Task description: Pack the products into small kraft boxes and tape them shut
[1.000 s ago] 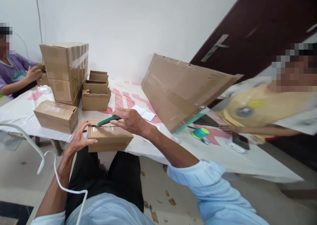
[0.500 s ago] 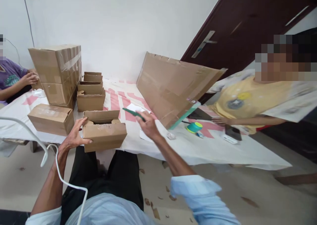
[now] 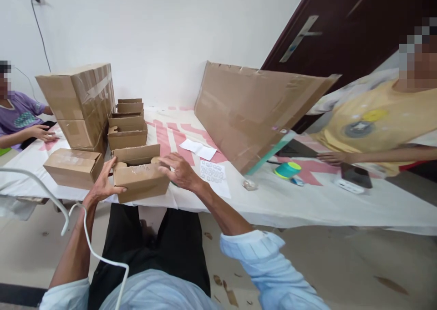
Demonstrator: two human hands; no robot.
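Two light-blue-sleeved arms [image 3: 225, 210] reach forward. The bare left hand [image 3: 104, 183] grips, thumb spread; the bare right hand [image 3: 182, 171] curves, palm down.

The cardboard box [image 3: 141, 187] that I hold is plain brown and oblong, its long side facing me; it sits level at the near edge of the cloth-covered table [image 3: 269, 210], right in front of my lap; its top is open, the far flap standing up and small end flaps showing at left and right; shiny, ragged tape runs along its near top edge; its inside is mostly hidden from me; just beside its right end I see a sliver of a green object [image 3: 174, 184], the rest covered.
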